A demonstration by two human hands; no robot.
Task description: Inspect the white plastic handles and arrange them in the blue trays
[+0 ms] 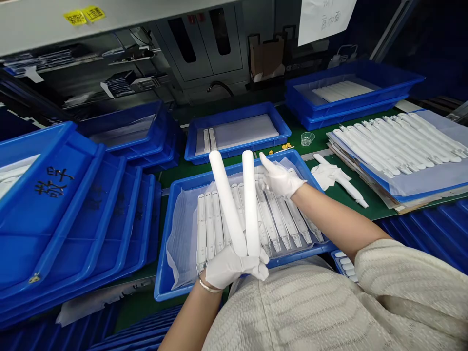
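Observation:
Two long white rounded plastic pieces [227, 202] rise in a narrow V from my left hand [236, 267]. My gloved left fingers are closed around their lower ends. My gloved right hand [280, 179] is just right of the upper end of the right-hand piece, its thumb raised apart from the fingers. Its fingertips are partly hidden, and I see nothing held in it. Below both hands is a blue tray [297, 158] lined with thin white sheeting. Several similar white pieces [210, 224] lie side by side in it, some covered by my hands and the held pieces.
Tilted blue trays [69, 214] are stacked at left. Behind is another blue tray [237, 148] with two pieces. At right, white pieces [402, 141] lie on layered sheets, near a white cloth [325, 174] and a clear cup [307, 139]. Stacked trays [347, 114] stand back right.

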